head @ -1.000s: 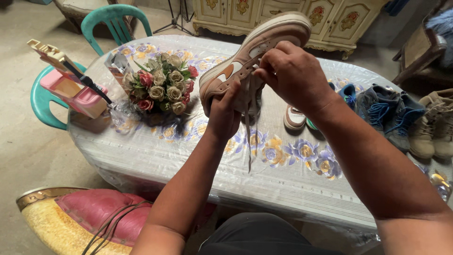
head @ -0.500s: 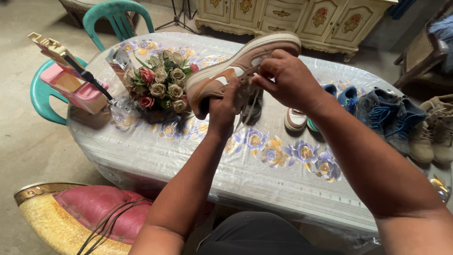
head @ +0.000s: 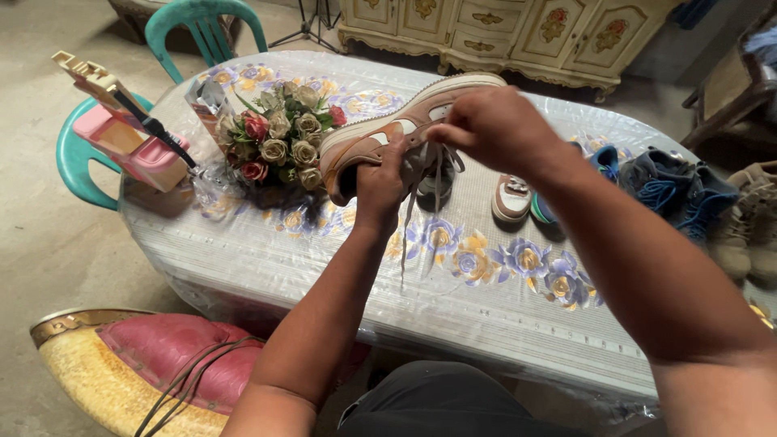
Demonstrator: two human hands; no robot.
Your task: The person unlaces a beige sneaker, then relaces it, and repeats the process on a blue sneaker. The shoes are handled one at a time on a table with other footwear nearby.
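A tan and white sneaker (head: 388, 129) with an orange side mark is held above the table, lying on its side with the toe pointing up right. My left hand (head: 380, 188) grips it at the heel end. Over the lace area, my right hand (head: 494, 125) pinches the pale shoelace (head: 409, 218), whose loose ends hang down toward the tabletop.
The oval table (head: 453, 299) has a floral plastic cover. On it stand a rose bouquet (head: 279, 137), a pink box (head: 129, 150), a small white shoe (head: 511, 198), blue-laced boots (head: 672, 190) and tan boots (head: 749, 218). Teal chairs (head: 81, 158) stand at the left, a red cushioned seat (head: 154, 364) below.
The sneaker has tipped from steeply upright to nearly level and come lower. Both hands moved down with it, and the lace ends now hang straighter.
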